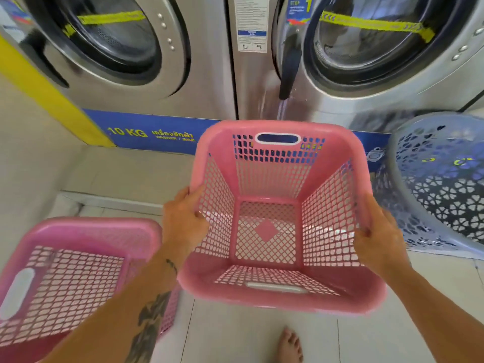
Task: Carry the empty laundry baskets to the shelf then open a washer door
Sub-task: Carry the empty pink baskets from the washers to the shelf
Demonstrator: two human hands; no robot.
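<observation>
The left hand (183,221) and right hand (379,237) grip opposite rims of the pink basket (277,297), fingers (196,195) curled over it, before the washers (157,82).

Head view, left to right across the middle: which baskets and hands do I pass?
left pink basket → left hand → middle pink basket, gripped by both hands → right hand → grey basket

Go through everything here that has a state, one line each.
Held pink basket: empty, held in both hands.
Left hand: grips its left rim.
Right hand: grips its right rim.
Second pink basket: empty, not held.
Grey basket: tilted, not held.
Left washer door: closed.
Right washer door: closed.
</observation>
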